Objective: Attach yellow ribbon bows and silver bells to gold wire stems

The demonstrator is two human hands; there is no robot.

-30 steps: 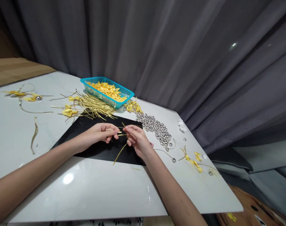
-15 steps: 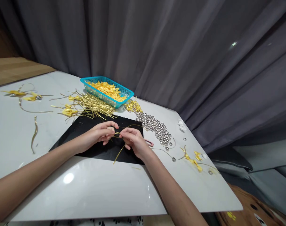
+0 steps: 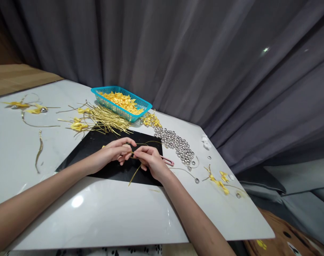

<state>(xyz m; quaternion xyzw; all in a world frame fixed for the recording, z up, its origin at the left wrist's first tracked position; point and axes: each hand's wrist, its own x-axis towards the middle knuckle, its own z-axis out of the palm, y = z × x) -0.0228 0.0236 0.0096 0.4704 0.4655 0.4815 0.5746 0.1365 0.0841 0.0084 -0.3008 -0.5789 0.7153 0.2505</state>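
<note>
My left hand (image 3: 114, 153) and my right hand (image 3: 153, 160) meet over a black mat (image 3: 81, 156). Their thumbs and fingertips pinch a thin gold cord (image 3: 132, 153) between them. Fingers hide most of what is held. Another length of gold cord (image 3: 134, 175) slants down below the right hand. A bit of yellow shows behind my left wrist. Beside my right hand lies a pink looped handle (image 3: 168, 161), its other end hidden.
A blue basket (image 3: 94, 91) of yellow ribbon bows (image 3: 123, 101) stands at the back, with a bundle of gold cords (image 3: 108, 118) before it. Silver beads (image 3: 176, 144) are heaped right of the mat. Bow pieces (image 3: 217, 182) lie on the white table (image 3: 119, 217), left and right.
My hands have drawn slightly closer, the right one shifting a little left. Less cord shows between the fingertips, and a bit of yellow now shows behind the left wrist.
</note>
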